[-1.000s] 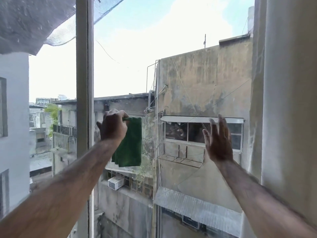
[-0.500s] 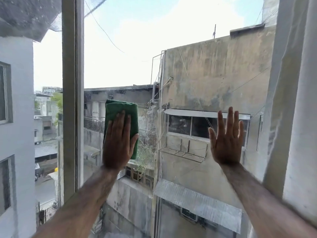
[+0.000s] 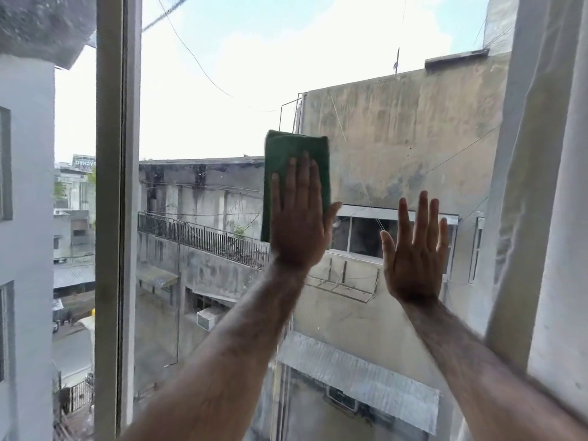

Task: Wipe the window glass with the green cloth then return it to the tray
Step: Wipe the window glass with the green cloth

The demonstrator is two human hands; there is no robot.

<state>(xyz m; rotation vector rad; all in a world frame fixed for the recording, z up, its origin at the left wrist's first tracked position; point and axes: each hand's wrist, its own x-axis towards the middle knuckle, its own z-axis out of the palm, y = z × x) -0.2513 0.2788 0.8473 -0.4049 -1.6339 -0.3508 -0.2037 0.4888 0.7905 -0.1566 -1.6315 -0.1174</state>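
Note:
A folded green cloth (image 3: 288, 151) lies flat against the window glass (image 3: 203, 116) near the middle of the pane. My left hand (image 3: 299, 224) presses on it with the palm and straight fingers, covering the cloth's lower half. To the right and a little lower, my right hand (image 3: 415, 253) rests flat on the glass with fingers apart and nothing in it. No tray shows in this view.
A grey vertical window frame bar (image 3: 116, 202) stands to the left of the pane. A pale curtain (image 3: 547, 186) hangs along the right edge, close to my right hand. Concrete buildings and sky show through the glass.
My left hand went from gripping the hanging cloth to pressing it flat on the glass, then slid it right and upward. My right hand settled flat on the pane.

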